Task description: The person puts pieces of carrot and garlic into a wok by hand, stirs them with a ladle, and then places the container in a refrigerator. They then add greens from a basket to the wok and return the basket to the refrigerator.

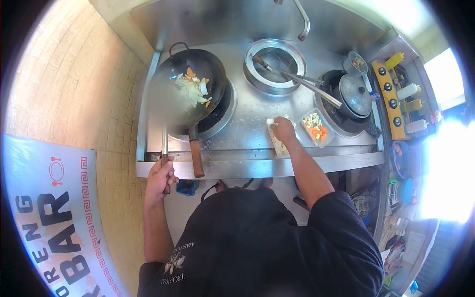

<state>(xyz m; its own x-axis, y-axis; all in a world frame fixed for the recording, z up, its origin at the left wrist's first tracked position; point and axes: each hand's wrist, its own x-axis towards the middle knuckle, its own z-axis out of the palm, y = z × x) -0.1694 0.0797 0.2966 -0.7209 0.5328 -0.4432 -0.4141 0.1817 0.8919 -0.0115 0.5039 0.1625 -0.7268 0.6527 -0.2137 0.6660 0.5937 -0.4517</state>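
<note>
My left hand is wrapped round the dark grip of a long-handled cooking utensil; a grey blur over the wok hides its head. The black wok tilts on the left burner, holding pale chopped vegetables and orange carrot pieces. Its wooden handle points toward me beside my left hand. My right hand dips with bent fingers into a clear plastic container of pale food; the fingertips are hidden. Touching distance away stands a second container of diced carrot and pale pieces.
A round metal pot at the back centre has ladles lying across it. On the right burner sits a lidded pot, with a small tub behind. Squeeze bottles line the right shelf. A tap hangs above the stove.
</note>
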